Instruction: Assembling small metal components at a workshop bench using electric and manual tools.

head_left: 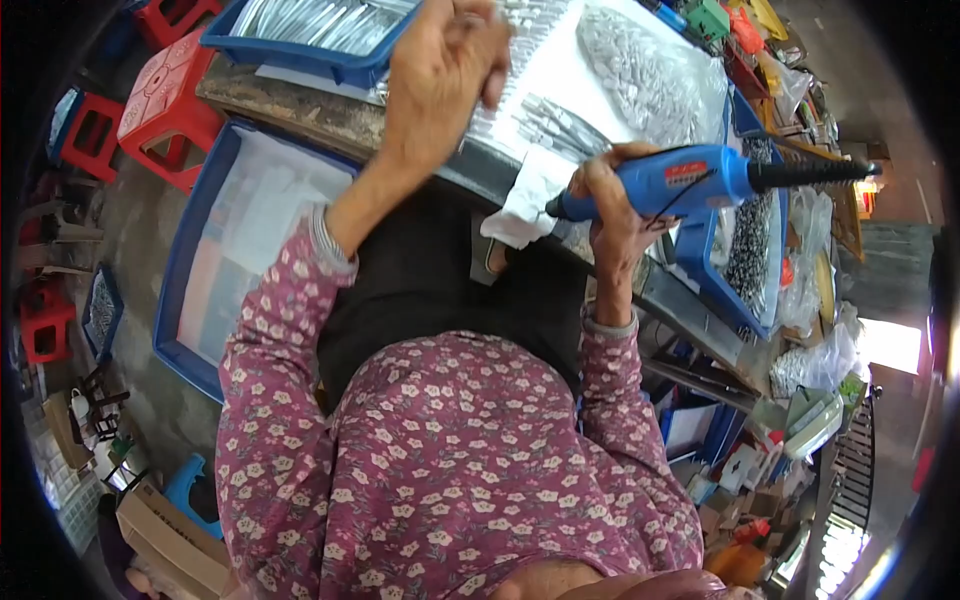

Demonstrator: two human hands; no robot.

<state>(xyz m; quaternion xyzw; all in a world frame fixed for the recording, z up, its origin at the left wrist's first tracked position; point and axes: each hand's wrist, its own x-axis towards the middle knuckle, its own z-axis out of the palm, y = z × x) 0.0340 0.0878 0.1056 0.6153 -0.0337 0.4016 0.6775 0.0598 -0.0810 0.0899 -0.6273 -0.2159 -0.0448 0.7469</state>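
My right hand (622,205) is wrapped round the body of a blue electric screwdriver (690,180), its black corded end pointing right and its dark tip toward the left. Beside the tip a crumpled white cloth or paper (532,195) hangs over the bench's near edge. My left hand (445,70) hovers over the bench with curled fingers, partly smeared by motion; whatever they hold is hidden. Under and beside it, small metal parts (530,45) lie in rows on a white sheet. A clear plastic bag (650,75) full of similar pale parts lies to the right.
A blue tray (375,72) of long silvery parts stands at the bench's far left. At right is a blue bin (708,250) of small dark pieces. A large blue tray (180,270) sits low on the left, near red stools (165,110). Boxes and bags crowd the right.
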